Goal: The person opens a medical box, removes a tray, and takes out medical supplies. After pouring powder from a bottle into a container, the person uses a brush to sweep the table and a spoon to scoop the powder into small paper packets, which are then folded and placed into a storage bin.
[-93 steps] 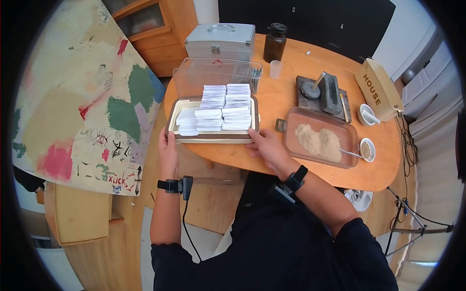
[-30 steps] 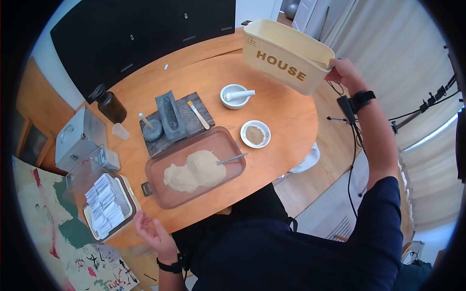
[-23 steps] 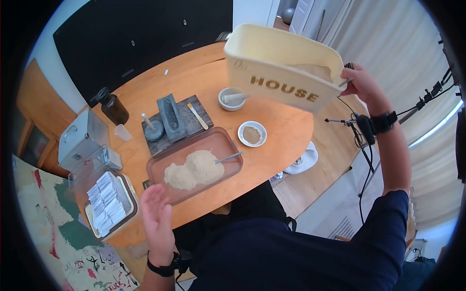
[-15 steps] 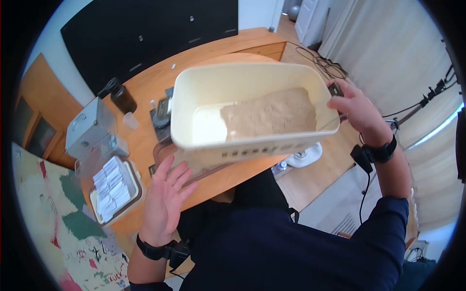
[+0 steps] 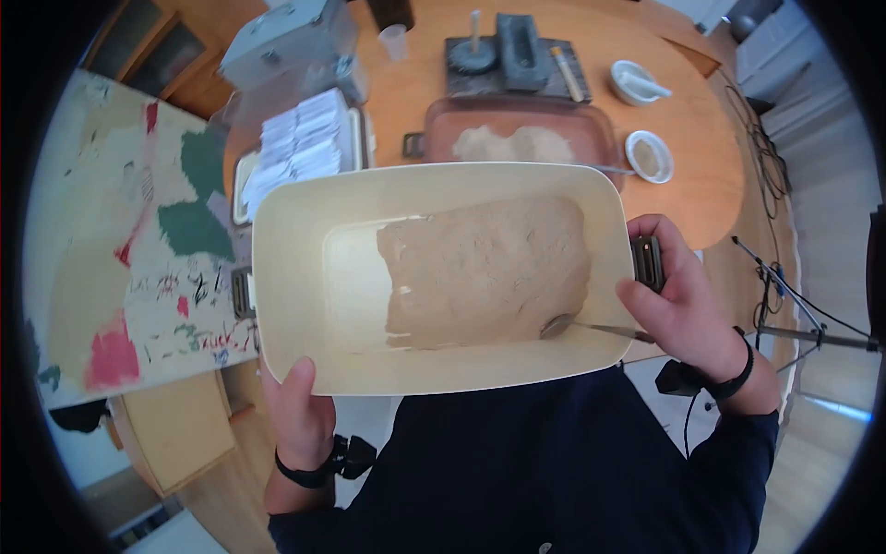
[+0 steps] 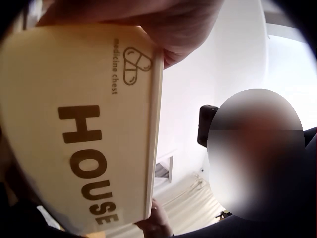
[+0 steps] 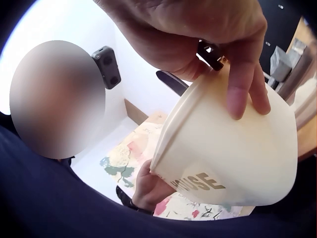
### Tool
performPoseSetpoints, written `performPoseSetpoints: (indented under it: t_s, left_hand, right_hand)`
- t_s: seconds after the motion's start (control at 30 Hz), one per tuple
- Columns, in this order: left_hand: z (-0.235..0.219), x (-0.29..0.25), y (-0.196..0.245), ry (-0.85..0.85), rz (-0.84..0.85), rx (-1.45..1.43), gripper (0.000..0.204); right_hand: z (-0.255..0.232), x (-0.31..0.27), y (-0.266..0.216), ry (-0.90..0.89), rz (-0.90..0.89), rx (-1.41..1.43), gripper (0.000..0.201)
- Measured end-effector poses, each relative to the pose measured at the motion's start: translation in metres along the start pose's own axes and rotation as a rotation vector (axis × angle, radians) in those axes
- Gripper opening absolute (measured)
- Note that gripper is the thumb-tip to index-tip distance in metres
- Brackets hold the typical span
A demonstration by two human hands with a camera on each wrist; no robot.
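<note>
In the head view a cream medicine box is held level, its uncovered top facing up, between my torso and the table. Tan powder covers the base except toward the left end. A metal spoon rests its bowl in the powder, its handle crossing the right rim below my right hand. My left hand grips the near left corner, thumb over the rim. My right hand grips the right end beside a dark latch; the right wrist view shows its fingertips against the outer wall.
On the wooden table are a pinkish tray of powder, a small bowl of powder, a mortar, a grey stone trough and white paper bundles. A tripod stands right, a painted board left.
My hands have left the container of paper bundles. My right hand has lifted the medicine box from the table's right side to my front, and my left hand has taken its left corner.
</note>
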State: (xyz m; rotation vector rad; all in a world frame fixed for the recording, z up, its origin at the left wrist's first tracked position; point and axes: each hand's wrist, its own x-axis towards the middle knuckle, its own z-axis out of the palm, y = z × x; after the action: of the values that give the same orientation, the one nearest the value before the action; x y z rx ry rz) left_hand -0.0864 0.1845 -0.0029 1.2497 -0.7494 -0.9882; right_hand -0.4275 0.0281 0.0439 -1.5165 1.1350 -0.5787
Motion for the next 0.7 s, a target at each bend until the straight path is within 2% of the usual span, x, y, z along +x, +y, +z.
performPoseSetpoints:
  t_s: [0.03,0.07,0.13,0.2,0.27,0.33,0.37,0.43,0.47,0.53,0.57,0.6,0.67,0.7]
  left_hand:
    - [0.005,-0.004,0.007,0.119,0.010,0.000,0.070]
    - [0.001,-0.007,0.012,0.144,-0.002,0.016,0.070]
    - [-0.004,-0.008,0.016,0.140,-0.014,-0.042,0.073]
    - [-0.004,-0.006,0.017,0.155,-0.029,-0.028,0.075]
    - [-0.010,-0.011,0.017,0.155,-0.053,-0.021,0.078]
    - [-0.014,-0.007,0.014,0.115,-0.049,0.090,0.079]
    - [-0.013,-0.008,0.014,0.100,-0.050,0.078,0.079]
    - [-0.010,-0.012,0.019,0.214,-0.029,0.102,0.079]
    - [-0.011,-0.012,0.023,0.196,-0.030,0.093,0.079]
    - [-0.020,-0.011,0.025,0.149,-0.034,0.063,0.080]
    - [-0.027,-0.011,0.025,0.166,-0.070,0.077,0.080]
    - [-0.034,-0.010,0.026,0.194,-0.107,0.098,0.080]
    - [-0.041,-0.009,0.026,0.193,-0.120,0.104,0.077]
    - [-0.041,-0.008,0.029,0.166,-0.136,0.105,0.075]
  right_hand:
    - [0.012,0.000,0.005,-0.015,0.020,0.064,0.034]
    - [0.022,0.000,0.008,-0.026,0.041,0.124,0.034]
    - [0.034,0.005,0.012,-0.046,0.075,0.173,0.034]
    - [0.040,0.011,0.025,-0.034,-0.022,0.048,0.034]
    - [0.047,0.016,0.028,-0.024,0.004,-0.005,0.034]
    - [0.051,0.019,0.037,-0.037,0.116,0.129,0.036]
    - [0.054,0.020,0.043,-0.015,0.032,0.117,0.038]
    - [0.055,0.017,0.044,-0.029,0.043,0.067,0.039]
    - [0.052,0.016,0.044,-0.062,0.052,0.023,0.040]
    - [0.057,0.013,0.050,-0.074,-0.092,0.001,0.042]
    - [0.055,0.012,0.034,-0.119,0.008,-0.025,0.043]
    - [0.055,0.012,0.036,-0.144,0.021,-0.006,0.045]
    - [0.057,0.012,0.046,-0.092,-0.144,-0.021,0.051]
    - [0.055,0.005,0.044,-0.099,-0.143,-0.022,0.051]
